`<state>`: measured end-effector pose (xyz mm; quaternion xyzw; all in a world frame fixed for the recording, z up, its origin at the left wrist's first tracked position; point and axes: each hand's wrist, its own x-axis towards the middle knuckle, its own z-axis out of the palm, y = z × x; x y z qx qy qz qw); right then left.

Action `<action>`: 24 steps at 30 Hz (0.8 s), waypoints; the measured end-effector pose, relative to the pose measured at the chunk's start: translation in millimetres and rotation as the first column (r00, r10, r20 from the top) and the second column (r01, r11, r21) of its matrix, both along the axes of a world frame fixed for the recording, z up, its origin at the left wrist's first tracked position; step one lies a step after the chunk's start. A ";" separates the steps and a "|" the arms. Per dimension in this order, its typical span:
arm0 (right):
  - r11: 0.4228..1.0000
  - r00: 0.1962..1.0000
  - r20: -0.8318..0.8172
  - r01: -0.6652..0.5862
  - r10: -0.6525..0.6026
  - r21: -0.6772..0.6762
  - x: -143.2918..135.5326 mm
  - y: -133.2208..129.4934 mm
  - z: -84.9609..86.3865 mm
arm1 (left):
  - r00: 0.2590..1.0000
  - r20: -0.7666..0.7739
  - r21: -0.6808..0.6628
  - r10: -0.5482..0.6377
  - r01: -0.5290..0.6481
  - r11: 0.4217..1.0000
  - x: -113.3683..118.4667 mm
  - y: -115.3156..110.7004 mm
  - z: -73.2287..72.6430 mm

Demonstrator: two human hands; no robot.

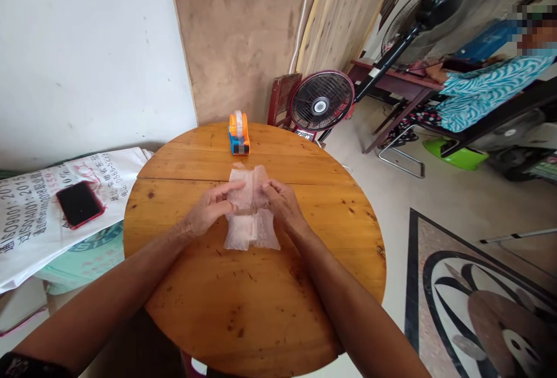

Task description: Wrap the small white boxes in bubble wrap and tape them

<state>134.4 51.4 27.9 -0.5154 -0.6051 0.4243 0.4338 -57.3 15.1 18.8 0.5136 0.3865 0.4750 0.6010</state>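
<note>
Translucent bubble wrap lies folded on the round wooden table, with a crease across its middle and a pale object showing faintly in the lower part. At the wrap's upper left, my left hand rests with thumb and fingers apart, touching its edge. On the opposite side my right hand pinches the upper right edge between thumb and fingers. Beyond the wrap stands an orange and blue tape dispenser with a roll of tape in it.
A phone lies on white printed sacks at the left. Behind the table stand a fan and a wooden chair. A person in a blue patterned top sits at a desk, right.
</note>
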 end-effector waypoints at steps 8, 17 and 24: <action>0.974 0.849 -0.513 0.009 -0.128 -0.228 3.3 4.1 -5.4 | 0.989 0.082 -0.039 0.123 -0.120 0.992 1.9 5.0 3.5; 0.967 0.841 -0.540 -0.106 -0.038 -0.233 8.2 9.8 -16.4 | 0.873 -0.238 0.354 0.425 -0.329 0.875 3.2 3.2 -5.9; 0.935 0.840 -0.538 -0.241 0.068 -0.259 1.5 -2.0 -2.7 | 0.907 -0.278 0.265 0.318 -0.246 0.932 7.3 3.4 -7.3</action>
